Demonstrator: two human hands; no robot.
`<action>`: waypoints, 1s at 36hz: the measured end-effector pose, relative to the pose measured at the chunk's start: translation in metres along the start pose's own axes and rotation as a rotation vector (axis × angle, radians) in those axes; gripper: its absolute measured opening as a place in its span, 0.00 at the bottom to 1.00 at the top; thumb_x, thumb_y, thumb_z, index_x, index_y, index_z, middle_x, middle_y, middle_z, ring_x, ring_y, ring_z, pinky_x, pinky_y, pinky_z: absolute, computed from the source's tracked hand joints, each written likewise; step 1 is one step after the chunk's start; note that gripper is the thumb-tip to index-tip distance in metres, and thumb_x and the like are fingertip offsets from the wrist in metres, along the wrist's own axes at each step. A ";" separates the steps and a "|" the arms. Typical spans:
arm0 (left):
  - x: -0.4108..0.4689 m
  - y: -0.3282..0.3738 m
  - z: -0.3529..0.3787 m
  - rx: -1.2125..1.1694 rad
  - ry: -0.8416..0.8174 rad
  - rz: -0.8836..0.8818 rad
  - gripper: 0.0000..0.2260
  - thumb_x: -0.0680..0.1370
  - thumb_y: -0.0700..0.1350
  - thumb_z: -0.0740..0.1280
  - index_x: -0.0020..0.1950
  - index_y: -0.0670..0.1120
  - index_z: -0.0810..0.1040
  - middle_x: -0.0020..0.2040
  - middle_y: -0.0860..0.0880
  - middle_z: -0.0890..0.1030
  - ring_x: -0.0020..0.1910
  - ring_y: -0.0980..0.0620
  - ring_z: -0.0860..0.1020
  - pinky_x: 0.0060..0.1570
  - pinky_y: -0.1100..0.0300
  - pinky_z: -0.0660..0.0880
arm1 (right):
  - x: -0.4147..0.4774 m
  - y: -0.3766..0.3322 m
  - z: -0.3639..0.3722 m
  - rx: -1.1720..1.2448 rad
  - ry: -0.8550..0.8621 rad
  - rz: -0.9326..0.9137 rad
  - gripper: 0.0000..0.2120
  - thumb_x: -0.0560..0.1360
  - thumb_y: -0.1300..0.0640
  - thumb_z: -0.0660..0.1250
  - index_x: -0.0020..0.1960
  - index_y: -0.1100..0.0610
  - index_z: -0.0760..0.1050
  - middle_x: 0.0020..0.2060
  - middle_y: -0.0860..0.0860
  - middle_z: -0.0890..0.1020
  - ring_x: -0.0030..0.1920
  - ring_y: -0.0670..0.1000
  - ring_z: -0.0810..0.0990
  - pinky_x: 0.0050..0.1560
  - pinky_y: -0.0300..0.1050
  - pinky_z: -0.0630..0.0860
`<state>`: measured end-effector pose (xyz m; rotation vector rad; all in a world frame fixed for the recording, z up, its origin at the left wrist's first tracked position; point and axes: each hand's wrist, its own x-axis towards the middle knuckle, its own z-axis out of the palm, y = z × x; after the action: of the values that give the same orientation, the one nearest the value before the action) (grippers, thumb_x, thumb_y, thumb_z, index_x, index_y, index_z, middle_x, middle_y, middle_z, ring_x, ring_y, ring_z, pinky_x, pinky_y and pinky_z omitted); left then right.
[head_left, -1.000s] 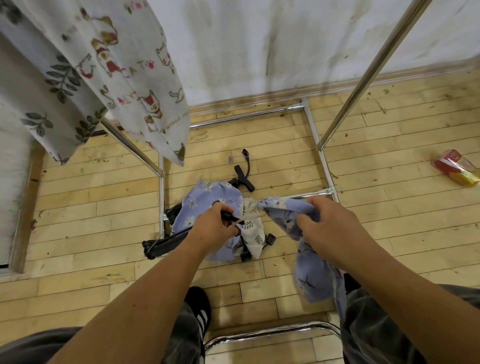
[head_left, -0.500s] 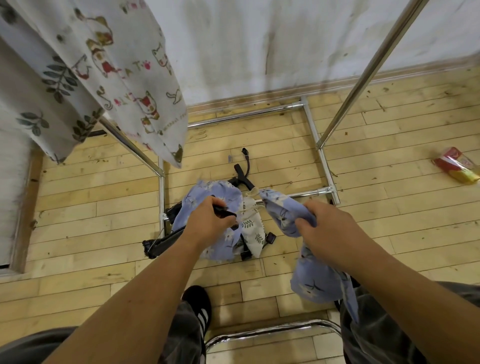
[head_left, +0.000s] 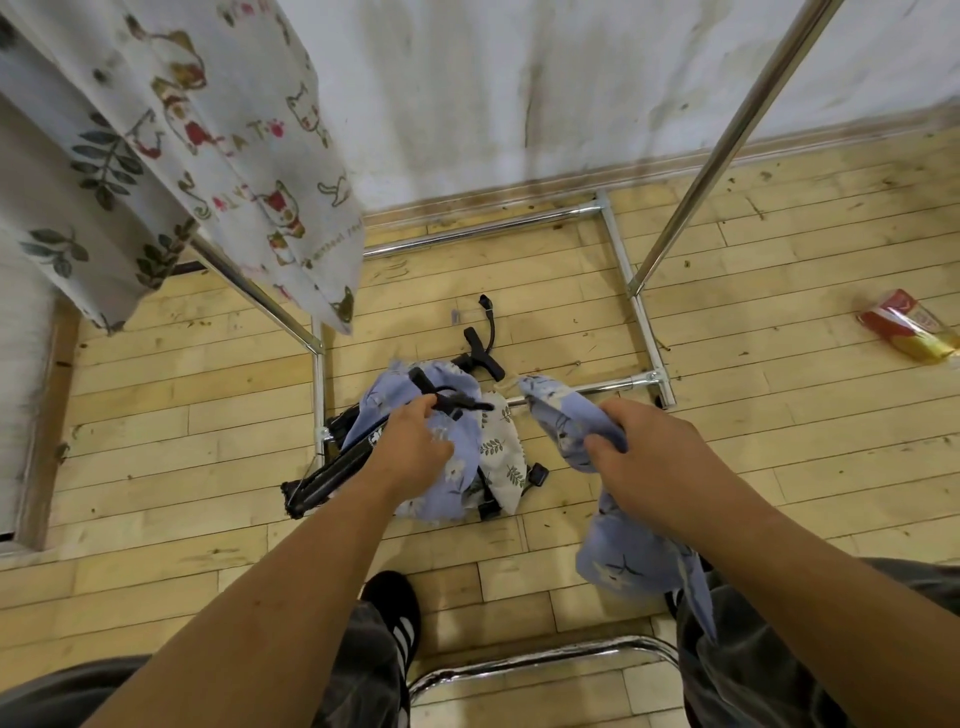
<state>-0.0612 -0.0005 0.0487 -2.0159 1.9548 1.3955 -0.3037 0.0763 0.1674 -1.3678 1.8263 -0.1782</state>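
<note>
Separated since a second ago: the blue cloth (head_left: 563, 423) no longer bridges my two grips, and bare floor (head_left: 550, 483) shows between them. Both grips sit a little wider apart than before.

Head view.
Left grip (head_left: 415, 447): fingers curled round what looks like a black hanger (head_left: 447, 400), its end poking out beyond my knuckles. A blue flowered bundle (head_left: 452, 488) hangs under this grip, touching a white leaf-print cloth (head_left: 501, 452) just to its right.
Right grip (head_left: 644, 457): closed tight on the blue cloth, which is bunched. One end sticks out ahead of the fingers; the rest drops below the wrist toward my right leg.

Around: a black folded stand (head_left: 332, 470) lies on the floor, left of and partly under the left grip. The chrome rack frame (head_left: 632, 283) stands beyond both grips, one crossbar just ahead of the right grip. A cat-print sheet (head_left: 249, 130) hangs far ahead-left of the left grip. A red-and-yellow packet (head_left: 909, 325) lies well off to the right of the right grip. My black shoe (head_left: 395, 613) is below, between my forearms.
</note>
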 end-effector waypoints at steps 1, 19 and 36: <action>0.000 0.000 -0.001 0.017 -0.002 -0.001 0.27 0.81 0.38 0.67 0.79 0.43 0.65 0.66 0.41 0.77 0.48 0.47 0.79 0.49 0.53 0.78 | 0.000 0.001 0.000 0.008 0.003 -0.006 0.14 0.84 0.57 0.60 0.42 0.45 0.67 0.36 0.43 0.71 0.35 0.41 0.69 0.33 0.32 0.63; -0.021 0.043 -0.005 -0.179 -0.208 0.147 0.18 0.81 0.35 0.63 0.70 0.47 0.75 0.61 0.47 0.81 0.48 0.53 0.79 0.51 0.61 0.77 | -0.001 0.002 0.001 0.091 -0.058 -0.076 0.14 0.82 0.61 0.61 0.44 0.43 0.76 0.36 0.44 0.79 0.38 0.43 0.76 0.35 0.32 0.68; -0.044 0.098 -0.008 -0.195 -0.076 0.290 0.09 0.80 0.43 0.70 0.55 0.57 0.80 0.50 0.56 0.84 0.47 0.58 0.83 0.51 0.57 0.81 | 0.004 -0.012 0.001 0.317 -0.048 0.029 0.14 0.85 0.47 0.59 0.69 0.46 0.73 0.49 0.44 0.84 0.43 0.38 0.82 0.32 0.29 0.73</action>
<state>-0.1274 0.0082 0.1325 -1.7682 2.2261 1.7574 -0.2944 0.0691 0.1713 -1.1129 1.6929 -0.3984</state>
